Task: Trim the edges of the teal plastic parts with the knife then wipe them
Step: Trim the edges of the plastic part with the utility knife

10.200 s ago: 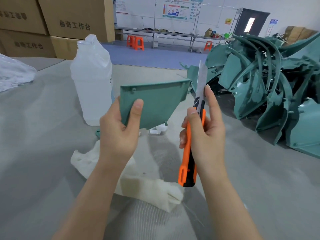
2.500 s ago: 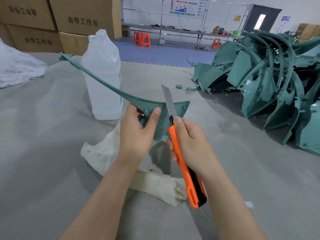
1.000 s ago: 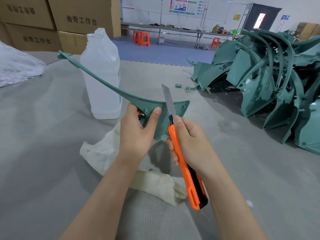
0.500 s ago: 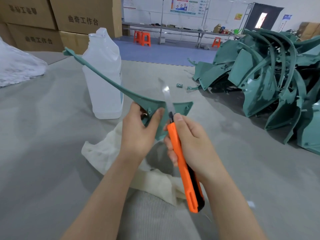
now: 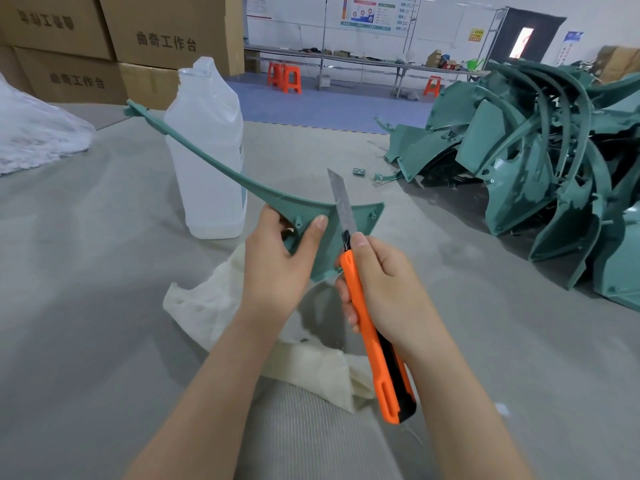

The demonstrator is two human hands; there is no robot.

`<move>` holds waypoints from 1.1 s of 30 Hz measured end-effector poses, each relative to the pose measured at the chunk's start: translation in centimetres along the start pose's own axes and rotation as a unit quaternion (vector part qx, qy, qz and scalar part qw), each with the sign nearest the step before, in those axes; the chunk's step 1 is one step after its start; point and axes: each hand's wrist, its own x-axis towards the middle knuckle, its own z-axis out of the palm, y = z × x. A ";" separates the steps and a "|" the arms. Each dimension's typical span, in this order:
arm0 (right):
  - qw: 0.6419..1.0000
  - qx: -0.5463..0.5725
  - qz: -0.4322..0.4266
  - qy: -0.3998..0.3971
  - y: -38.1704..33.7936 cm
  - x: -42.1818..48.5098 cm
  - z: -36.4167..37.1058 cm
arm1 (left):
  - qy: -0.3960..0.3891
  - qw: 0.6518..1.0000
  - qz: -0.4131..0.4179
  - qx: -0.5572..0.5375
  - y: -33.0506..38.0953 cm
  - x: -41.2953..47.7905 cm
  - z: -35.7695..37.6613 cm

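Note:
My left hand (image 5: 280,265) grips a teal plastic part (image 5: 363,220) by its wide triangular end; a long thin curved arm of the part runs up and left past the bottle. My right hand (image 5: 384,282) holds an orange and black utility knife (image 5: 367,327), blade extended upward. The blade lies against the part's top edge, just right of my left thumb. Below both hands a cream wiping cloth (image 5: 214,303) lies crumpled on the grey table (image 5: 86,289).
A translucent plastic bottle (image 5: 207,150) stands behind the part. A large pile of teal parts (image 5: 540,161) fills the right side. A white plastic bag (image 5: 34,136) lies far left, cardboard boxes (image 5: 145,32) stand behind, and a small teal scrap (image 5: 358,172) sits mid-table.
Since ten seconds ago the part has been turned so its long arm points up and left. Over the last second the blade has shifted slightly along the top edge; both hands keep their grips.

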 end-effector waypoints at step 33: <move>1.000 -0.004 -0.013 -0.018 -1.0 -1.0 0.9 | -0.028 0.999 0.029 0.036 -0.1 -0.2 0.2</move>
